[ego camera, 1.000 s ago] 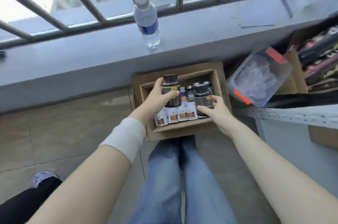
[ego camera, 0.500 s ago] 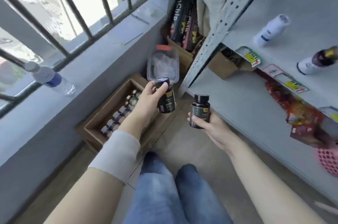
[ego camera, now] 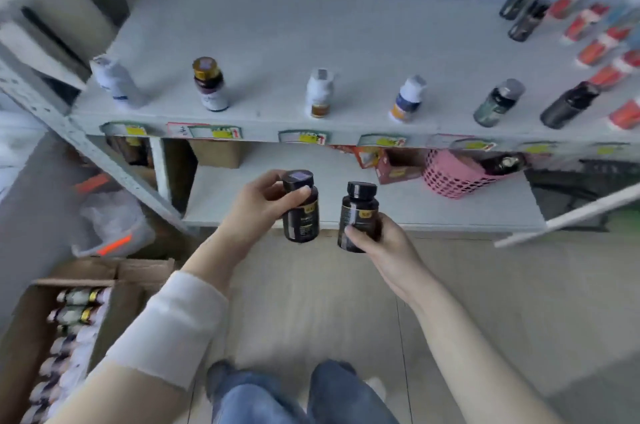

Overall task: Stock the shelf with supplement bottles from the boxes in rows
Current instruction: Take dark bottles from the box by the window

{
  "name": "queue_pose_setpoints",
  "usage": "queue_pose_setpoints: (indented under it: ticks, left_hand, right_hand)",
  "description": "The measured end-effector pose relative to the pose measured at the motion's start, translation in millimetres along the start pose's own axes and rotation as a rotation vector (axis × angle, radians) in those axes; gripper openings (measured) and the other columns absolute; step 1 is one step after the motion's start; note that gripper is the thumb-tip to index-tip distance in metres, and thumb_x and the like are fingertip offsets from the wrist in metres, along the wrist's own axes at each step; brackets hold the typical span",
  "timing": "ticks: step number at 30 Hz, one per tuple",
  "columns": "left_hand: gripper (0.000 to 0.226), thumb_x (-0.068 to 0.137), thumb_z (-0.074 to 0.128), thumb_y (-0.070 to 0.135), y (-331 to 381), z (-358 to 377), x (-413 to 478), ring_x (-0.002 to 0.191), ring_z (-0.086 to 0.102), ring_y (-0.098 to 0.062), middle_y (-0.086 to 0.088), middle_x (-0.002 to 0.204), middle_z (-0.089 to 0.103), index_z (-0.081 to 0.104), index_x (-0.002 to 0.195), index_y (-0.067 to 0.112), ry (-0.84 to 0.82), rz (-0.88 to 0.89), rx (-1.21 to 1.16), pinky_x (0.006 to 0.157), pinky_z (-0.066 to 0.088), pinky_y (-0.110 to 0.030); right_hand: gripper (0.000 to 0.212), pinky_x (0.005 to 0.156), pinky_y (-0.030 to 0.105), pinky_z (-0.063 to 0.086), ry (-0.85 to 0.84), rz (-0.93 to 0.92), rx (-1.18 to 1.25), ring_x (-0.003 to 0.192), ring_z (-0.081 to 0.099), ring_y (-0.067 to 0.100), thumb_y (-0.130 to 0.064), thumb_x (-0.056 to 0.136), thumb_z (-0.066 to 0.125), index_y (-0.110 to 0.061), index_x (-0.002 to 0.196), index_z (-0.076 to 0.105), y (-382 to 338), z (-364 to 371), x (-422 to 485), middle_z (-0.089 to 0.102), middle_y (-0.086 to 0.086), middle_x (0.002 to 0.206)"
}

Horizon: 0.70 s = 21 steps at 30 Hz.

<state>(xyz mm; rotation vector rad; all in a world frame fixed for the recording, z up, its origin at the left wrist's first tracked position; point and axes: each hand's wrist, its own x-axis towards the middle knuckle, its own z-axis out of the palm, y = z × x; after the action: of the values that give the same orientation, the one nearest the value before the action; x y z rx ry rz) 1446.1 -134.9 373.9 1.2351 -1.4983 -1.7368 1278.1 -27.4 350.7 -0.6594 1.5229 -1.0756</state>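
Note:
My left hand (ego camera: 258,203) grips a black supplement bottle (ego camera: 300,215) near its cap. My right hand (ego camera: 379,243) holds a second black supplement bottle (ego camera: 356,212) by its lower body. Both bottles are upright in the air in front of the lower shelf's (ego camera: 263,188) edge. Single bottles stand spaced along the front of the upper shelf (ego camera: 277,38), among them a brown one with a gold cap (ego camera: 209,84) and a white one (ego camera: 320,92). The open cardboard box (ego camera: 20,323) at the lower left holds several bottles lying in a row.
Rows of red-and-white bottles (ego camera: 602,42) and dark bottles (ego camera: 523,7) fill the upper shelf's right end. A pink basket (ego camera: 453,174) and small cartons sit on the lower shelf. A clear plastic container (ego camera: 110,222) lies beside the shelf post. My knees are at the bottom.
The view has swung from the box by the window round to the shelf. Both hands lifted a black bottle out of the box and carried it to the shelf front.

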Motion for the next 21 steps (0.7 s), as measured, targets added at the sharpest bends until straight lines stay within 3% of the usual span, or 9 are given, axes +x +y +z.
queue_pose_setpoints:
  ticks: [4,7,9,13,17,21]
  left_hand:
    - [0.012,0.086,0.064,0.011,42,94,33,0.072,0.064,0.003,0.005,0.086,0.069,0.063,0.092,0.022,-0.125,0.071,0.071,0.066,0.052,-0.011]
    - [0.012,0.086,0.065,0.013,74,150,60,0.081,0.063,-0.006,-0.002,0.092,0.068,0.064,0.093,0.023,-0.213,0.113,0.105,0.078,0.053,-0.023]
    - [0.017,0.081,0.071,0.021,92,183,83,0.088,0.062,-0.013,-0.004,0.099,0.067,0.064,0.095,0.027,-0.240,0.145,0.126,0.080,0.051,-0.028]
    - [0.014,0.085,0.068,0.022,121,241,135,0.080,0.062,-0.008,-0.005,0.103,0.063,0.062,0.095,0.028,-0.270,0.212,0.167,0.068,0.053,-0.016]
    - [0.014,0.085,0.067,0.020,154,285,189,0.090,0.063,-0.018,-0.008,0.104,0.064,0.063,0.098,0.023,-0.303,0.249,0.169,0.083,0.054,-0.034]
    - [0.012,0.084,0.069,0.021,180,320,240,0.086,0.062,-0.016,-0.002,0.098,0.065,0.063,0.093,0.026,-0.307,0.263,0.177,0.084,0.051,-0.035]
  right_hand:
    - [0.027,0.080,0.020,0.047,0.127,-0.053,0.048,0.087,0.063,0.008,-0.005,0.083,0.065,-0.005,0.108,0.058,-12,-97,-18,0.067,0.002,0.098]
    - [0.029,0.069,0.011,0.049,0.201,-0.088,0.108,0.078,0.064,0.001,0.000,0.080,0.066,-0.004,0.108,0.056,-22,-151,-21,0.067,-0.001,0.092]
    - [0.026,0.070,0.012,0.049,0.263,-0.116,0.117,0.081,0.062,0.005,0.001,0.080,0.065,-0.008,0.103,0.058,-30,-182,-17,0.067,-0.002,0.092]
    - [0.029,0.079,0.020,0.048,0.324,-0.177,0.124,0.089,0.061,0.009,-0.001,0.079,0.067,-0.014,0.103,0.057,-54,-236,7,0.067,-0.001,0.097]
    - [0.040,0.085,0.022,0.051,0.367,-0.222,0.118,0.098,0.063,0.011,0.000,0.077,0.070,-0.014,0.111,0.055,-93,-286,34,0.068,0.000,0.106]
    - [0.041,0.087,0.022,0.050,0.447,-0.231,0.102,0.095,0.065,0.003,-0.003,0.074,0.073,-0.021,0.106,0.054,-128,-331,62,0.068,-0.004,0.103]
